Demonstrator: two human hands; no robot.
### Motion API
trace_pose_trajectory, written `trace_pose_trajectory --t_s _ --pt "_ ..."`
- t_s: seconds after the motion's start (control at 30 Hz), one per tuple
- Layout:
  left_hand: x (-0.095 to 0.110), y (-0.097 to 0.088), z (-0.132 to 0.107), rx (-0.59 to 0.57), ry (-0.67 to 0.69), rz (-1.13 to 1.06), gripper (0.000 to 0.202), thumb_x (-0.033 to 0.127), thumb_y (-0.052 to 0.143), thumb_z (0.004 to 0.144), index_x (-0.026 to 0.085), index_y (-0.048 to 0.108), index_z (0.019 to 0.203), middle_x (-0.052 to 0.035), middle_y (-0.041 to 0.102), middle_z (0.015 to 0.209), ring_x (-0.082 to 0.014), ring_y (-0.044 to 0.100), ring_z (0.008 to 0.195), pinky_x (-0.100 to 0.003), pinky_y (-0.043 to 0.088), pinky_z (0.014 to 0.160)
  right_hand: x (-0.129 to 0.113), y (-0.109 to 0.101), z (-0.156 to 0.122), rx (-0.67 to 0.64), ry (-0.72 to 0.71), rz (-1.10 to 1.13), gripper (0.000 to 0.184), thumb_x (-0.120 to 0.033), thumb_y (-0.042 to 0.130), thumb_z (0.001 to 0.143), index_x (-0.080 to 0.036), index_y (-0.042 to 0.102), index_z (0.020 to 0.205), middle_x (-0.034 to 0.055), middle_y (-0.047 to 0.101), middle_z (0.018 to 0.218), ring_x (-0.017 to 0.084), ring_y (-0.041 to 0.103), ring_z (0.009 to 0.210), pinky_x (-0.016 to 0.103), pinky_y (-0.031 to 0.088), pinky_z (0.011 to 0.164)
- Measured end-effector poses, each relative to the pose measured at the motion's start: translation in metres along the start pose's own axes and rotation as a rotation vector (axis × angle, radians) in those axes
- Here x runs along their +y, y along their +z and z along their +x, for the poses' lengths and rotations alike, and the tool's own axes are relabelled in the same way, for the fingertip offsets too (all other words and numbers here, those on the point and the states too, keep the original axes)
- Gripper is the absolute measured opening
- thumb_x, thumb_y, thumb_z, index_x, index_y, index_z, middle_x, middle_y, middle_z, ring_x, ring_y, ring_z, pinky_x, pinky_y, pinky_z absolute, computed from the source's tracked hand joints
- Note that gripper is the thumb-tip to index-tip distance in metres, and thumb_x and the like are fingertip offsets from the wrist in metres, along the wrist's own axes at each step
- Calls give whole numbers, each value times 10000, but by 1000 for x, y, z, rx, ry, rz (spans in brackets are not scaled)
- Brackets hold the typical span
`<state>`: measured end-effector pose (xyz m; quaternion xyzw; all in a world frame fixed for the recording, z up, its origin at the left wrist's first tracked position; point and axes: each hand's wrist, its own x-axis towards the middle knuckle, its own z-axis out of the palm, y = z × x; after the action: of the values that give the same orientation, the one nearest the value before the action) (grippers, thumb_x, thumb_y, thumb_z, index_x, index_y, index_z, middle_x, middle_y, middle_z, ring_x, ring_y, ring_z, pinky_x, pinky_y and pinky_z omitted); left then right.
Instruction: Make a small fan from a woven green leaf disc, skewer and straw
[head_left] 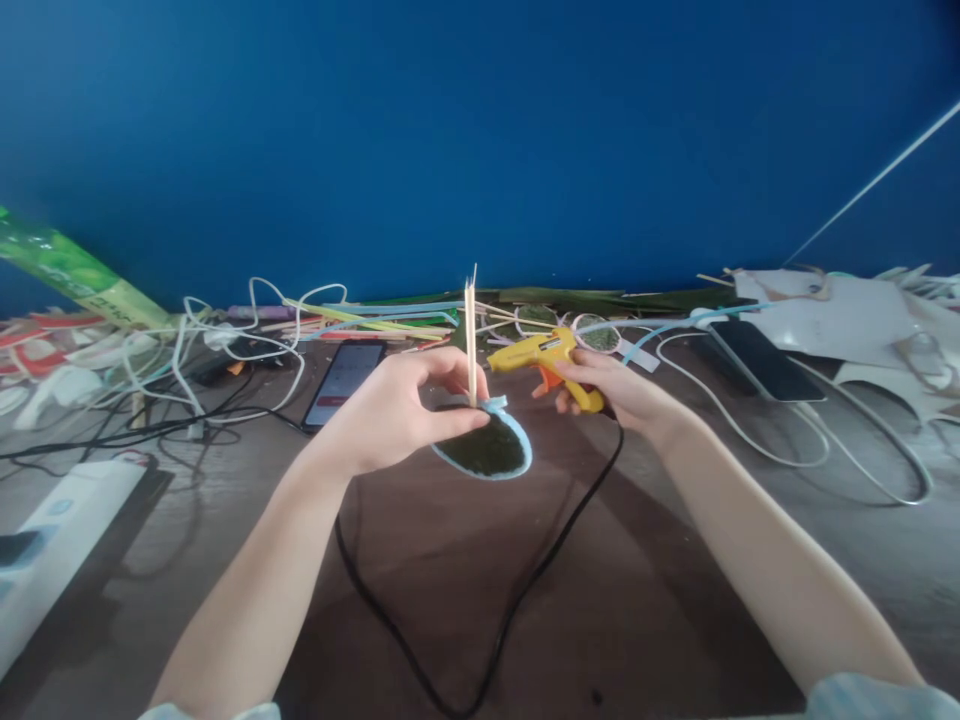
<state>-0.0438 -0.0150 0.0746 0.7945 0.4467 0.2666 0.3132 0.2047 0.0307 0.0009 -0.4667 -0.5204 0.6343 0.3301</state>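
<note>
Sticks (471,335) stand upright, pinched by the left hand (409,405).

Soft, moderate light lies over the bench (570,620), with broad shadows darkening its middle between the forearms (757,530) and another beside the power strip (64,550). The blue wall (480,150) dims towards the upper right corner. Clutter (45,345) at both edges looks smeared and stretched; the glue gun (531,352) reads more crisply.

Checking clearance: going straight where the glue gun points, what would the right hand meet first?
Its glue gun would probably meet the left hand or its upright sticks first; depth leaves the order unclear.
</note>
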Motion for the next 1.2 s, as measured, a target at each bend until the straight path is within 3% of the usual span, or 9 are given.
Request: trace_pose_trajectory --t_s 0.2,0.33,0.47,0.6,0.7,0.93,1.03,1.2 --pt "1 -1 0 -62 2 28 112 295 648 708 203 604 755 4 649 837 -155 598 819 -262 473 731 24 19 16 143 58 -117 224 -309 656 724 -132 565 826 13 583 612 99 531 494 209 459 424" --pt "2 -1 0 -50 0 15 106 277 650 707 200 599 760 -2 648 846 -157 601 825 -258 477 728 34 21 20 248 -72 -419 258 -370 656 693 -146 562 780 28 591 674 134 549 584 251 450 526" --pt "5 -1 -1 -42 1 -19 103 263 655 704 197 589 747 0 646 841 -152 604 818 -250 483 724 37 21 19 312 -98 -779 286 -454 589 716 -171 554 699 29 585 684 163 547 634 272 407 583" --pt "6 0 -2 -40 7 -70 103 251 654 704 193 576 737 7 642 832 -144 605 811 -237 485 709 31 21 17 374 -194 -898 250 -413 595 718 -172 547 678 32 573 698 157 531 629 278 400 597" --pt "6 1 -2 -42 14 -104 97 235 655 702 189 574 729 10 639 821 -137 604 803 -228 486 701 16 25 8 423 -372 -809 177 -331 543 775 -164 569 722 31 581 711 146 529 638 277 415 605" --pt "4 5 0 -42 37 -171 119 247 671 698 190 604 777 8 649 805 -135 613 781 -239 492 730 -28 53 -45 144 -782 -433 125 -194 508 832 -213 610 902 23 617 856 140 593 777 282 488 682" --pt "4 6 -1 -24 31 -198 138 255 677 690 185 607 787 -1 656 812 -144 621 780 -248 501 728 -34 61 -58 100 -893 -518 211 -137 498 828 -247 611 969 34 629 913 159 596 852 301 505 720" --pt "5 5 -1 -22 11 -192 153 279 688 678 178 601 754 0 652 798 -141 623 765 -238 507 709 -34 63 -61 133 -984 -640 267 -112 482 827 -275 625 982 39 643 947 178 603 891 337 512 774"
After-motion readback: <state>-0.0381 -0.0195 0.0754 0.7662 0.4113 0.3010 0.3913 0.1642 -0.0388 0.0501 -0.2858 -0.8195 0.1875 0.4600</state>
